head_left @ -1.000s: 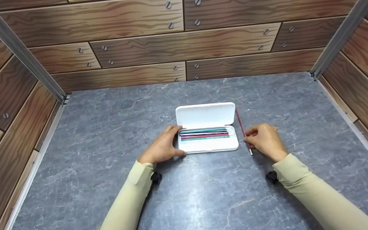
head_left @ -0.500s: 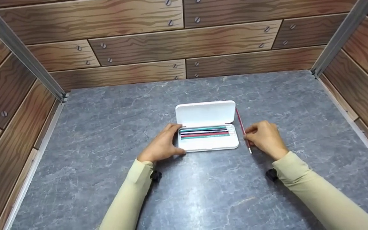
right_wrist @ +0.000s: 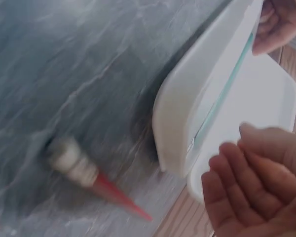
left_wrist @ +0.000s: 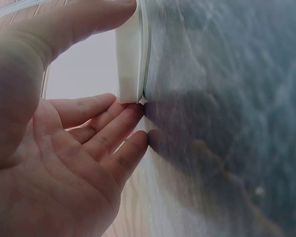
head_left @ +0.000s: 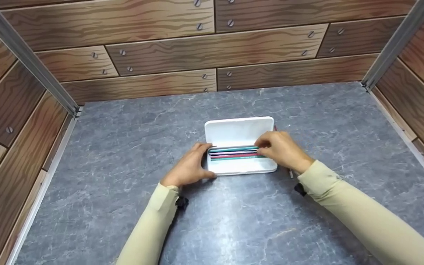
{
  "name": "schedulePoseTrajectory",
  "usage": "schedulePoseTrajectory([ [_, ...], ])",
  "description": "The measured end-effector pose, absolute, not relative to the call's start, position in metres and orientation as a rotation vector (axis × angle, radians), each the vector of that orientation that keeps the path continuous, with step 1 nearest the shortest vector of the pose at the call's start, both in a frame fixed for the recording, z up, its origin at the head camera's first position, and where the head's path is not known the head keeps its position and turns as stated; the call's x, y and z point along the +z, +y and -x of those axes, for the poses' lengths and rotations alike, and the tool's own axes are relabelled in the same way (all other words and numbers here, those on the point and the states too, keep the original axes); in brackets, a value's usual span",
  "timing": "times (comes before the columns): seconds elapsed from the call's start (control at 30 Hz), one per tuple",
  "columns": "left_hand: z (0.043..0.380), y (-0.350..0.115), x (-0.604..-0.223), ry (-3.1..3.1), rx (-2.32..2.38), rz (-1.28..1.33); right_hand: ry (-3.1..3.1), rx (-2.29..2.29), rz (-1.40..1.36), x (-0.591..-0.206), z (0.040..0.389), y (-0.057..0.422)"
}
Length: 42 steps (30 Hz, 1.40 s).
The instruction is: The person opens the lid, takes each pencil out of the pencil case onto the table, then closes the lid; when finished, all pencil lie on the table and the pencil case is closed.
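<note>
A white pencil case [head_left: 243, 168] lies on the table with its lid [head_left: 234, 132] raised. Inside, several green, red and dark pencils [head_left: 232, 156] lie side by side. My left hand [head_left: 188, 167] holds the case's left end, thumb at the front corner and fingers at the back; the left wrist view shows the fingertips right at the case edge [left_wrist: 129, 64]. Over the right end of the case is my right hand [head_left: 283, 151], fingers loosely bent, with nothing between them in the right wrist view. A red pencil [right_wrist: 116, 195] with a white eraser end lies to the right of the case, partly hidden by my right hand in the head view.
The grey marbled tabletop [head_left: 123, 147] stretches around the case. A wood-patterned wall [head_left: 168, 55] stands at the back, with similar walls at both sides. Metal posts [head_left: 388, 48] rise at the back corners.
My right hand has let go of the red pencil beside the case and moved left over the case's right end. My left hand keeps its place.
</note>
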<state>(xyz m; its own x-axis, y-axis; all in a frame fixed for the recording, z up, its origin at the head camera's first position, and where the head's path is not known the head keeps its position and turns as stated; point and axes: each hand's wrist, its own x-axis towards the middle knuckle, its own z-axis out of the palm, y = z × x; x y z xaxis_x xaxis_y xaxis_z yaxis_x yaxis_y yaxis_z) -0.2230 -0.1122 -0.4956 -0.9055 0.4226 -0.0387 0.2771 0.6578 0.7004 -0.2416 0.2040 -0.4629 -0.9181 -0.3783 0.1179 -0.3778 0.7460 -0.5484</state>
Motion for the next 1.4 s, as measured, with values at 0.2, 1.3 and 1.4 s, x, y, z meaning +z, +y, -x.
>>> schedulePoseTrajectory([
  [0.2, 0.224, -0.112, -0.496, 2.677, 1.078, -0.578, 2.921, -0.790, 0.854, -0.471, 0.245, 0.195],
  [1.3, 0.225, -0.112, -0.499, 2.670, 1.087, -0.563, 2.992, -0.604, 0.991, -0.475, 0.248, 0.191],
  [1.4, 0.225, -0.112, -0.498, 2.669, 1.089, -0.559, 2.992, -0.620, 0.992, -0.475, 0.248, 0.191],
])
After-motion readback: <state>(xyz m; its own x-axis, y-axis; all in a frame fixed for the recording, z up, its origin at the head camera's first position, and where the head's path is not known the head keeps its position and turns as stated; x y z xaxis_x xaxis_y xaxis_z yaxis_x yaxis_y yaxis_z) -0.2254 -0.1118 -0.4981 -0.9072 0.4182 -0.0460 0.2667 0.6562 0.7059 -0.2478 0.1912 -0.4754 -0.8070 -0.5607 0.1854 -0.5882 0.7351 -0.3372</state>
